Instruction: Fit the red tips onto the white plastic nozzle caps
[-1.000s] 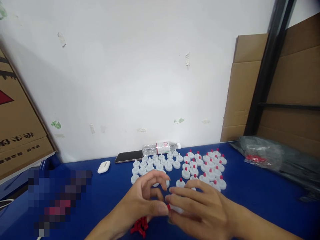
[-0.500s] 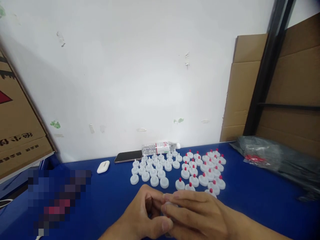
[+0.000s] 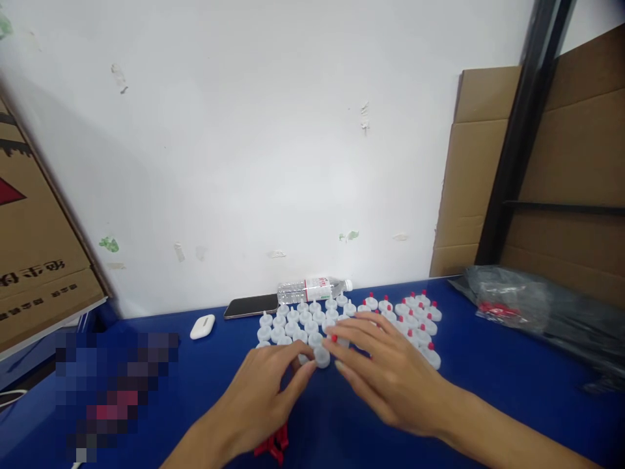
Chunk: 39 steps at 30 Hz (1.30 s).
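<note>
I am resting my left hand (image 3: 266,391) fingertips against a white cap (image 3: 321,356), loosely curled; my right hand (image 3: 385,374), spread open, is setting a red-tipped cap (image 3: 336,340) at twelve o'clock, extending the rows (image 3: 390,319) on the blue surface (image 3: 488,378).

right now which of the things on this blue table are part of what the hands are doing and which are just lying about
In use:
- left hand touching a plain white cap
- right hand over the red-tipped caps
- plain white caps
- loose red tips

Lying about:
- water bottle on its side
- phone
- white earbud case
- plastic bag
- cardboard boxes
</note>
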Motion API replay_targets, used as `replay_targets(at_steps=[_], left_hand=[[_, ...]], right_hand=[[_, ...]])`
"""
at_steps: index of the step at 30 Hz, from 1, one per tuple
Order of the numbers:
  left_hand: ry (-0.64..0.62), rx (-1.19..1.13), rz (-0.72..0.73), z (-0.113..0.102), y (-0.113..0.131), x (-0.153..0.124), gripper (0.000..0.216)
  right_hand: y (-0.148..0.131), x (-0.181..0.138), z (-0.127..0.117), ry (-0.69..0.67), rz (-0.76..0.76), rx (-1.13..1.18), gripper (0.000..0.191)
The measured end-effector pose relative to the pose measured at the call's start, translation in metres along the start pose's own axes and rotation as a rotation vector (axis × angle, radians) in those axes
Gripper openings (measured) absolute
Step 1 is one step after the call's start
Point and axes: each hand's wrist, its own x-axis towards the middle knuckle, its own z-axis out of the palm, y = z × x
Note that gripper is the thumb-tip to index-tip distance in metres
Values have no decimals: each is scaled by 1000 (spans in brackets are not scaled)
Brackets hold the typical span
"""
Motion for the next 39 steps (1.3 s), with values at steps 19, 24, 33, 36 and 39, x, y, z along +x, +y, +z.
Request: replay_targets(at_steps=[19, 24, 33, 36, 39], left_hand=[[-436, -28, -269, -24, -16, -6, 10], [-415, -16, -262, -23, -14, -6, 12], [-404, -17, -246, -36, -8, -6, 11], [-392, -19, -246, -31, -9, -5, 8], [-357, -17, -243, -27, -12, -3, 7]], right_hand=[[34, -15, 14, -428, 305, 63, 40], [38, -13, 12, -438, 344, 72, 40], [35, -13, 11, -467, 354, 117, 47], [38, -12, 11, -448, 378, 111, 43], [43, -15, 13, -430, 404, 106, 41]])
